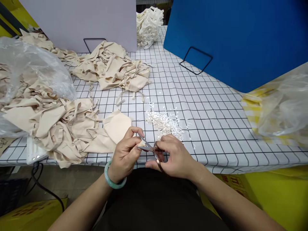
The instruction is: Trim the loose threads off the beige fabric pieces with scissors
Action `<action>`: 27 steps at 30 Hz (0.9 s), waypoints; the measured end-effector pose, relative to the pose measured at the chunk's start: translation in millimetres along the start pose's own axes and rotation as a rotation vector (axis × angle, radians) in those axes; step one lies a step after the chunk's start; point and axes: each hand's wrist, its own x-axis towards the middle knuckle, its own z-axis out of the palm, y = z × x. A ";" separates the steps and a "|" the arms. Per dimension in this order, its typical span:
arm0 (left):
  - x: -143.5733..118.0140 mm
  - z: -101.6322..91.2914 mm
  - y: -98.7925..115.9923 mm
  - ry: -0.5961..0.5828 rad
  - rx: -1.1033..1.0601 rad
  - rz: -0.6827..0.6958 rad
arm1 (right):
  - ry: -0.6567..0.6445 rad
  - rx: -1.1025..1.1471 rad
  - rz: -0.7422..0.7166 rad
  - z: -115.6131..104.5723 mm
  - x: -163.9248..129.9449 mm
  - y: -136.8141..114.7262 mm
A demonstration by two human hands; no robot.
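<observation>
My right hand [174,155] is closed round the handles of a pair of scissors [147,148], with its fingers in the loops. The blades are parted and point left, reaching my left hand [127,154]. That hand wears a green bangle and pinches a small pale strip of fabric [143,141] between the blades; most of the strip is hidden by the fingers. Just behind the left hand lies a flat beige fabric piece [117,125]. Beyond the scissors is a scattered pile of tiny white clippings [166,123].
Heaps of beige fabric pieces with straps [64,128] cover the left, partly under a clear plastic bag [53,70]. A pale board [84,22] and a blue board [231,38] stand behind. White straps [149,27] are bundled at the back. Another plastic bag [284,109] lies right.
</observation>
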 end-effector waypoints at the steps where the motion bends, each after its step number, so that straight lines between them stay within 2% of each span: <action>1: 0.0 -0.3 -0.5 -0.008 0.000 0.005 | 0.000 -0.003 -0.002 0.2 0.2 0.3; 12: 1.8 2.5 -0.7 -0.047 0.027 0.080 | 0.029 -0.028 -0.015 2.0 -0.6 7.1; 18: 4.6 7.4 -5.3 -0.062 0.042 0.072 | 0.050 -0.044 0.013 2.1 -9.3 13.1; 23: 13.5 16.0 -7.4 -0.153 0.067 0.058 | 0.086 -0.040 0.066 -1.2 -22.2 21.9; 27: 22.2 25.2 -9.5 -0.249 0.080 0.053 | 0.121 -0.027 0.165 -2.1 -34.7 31.6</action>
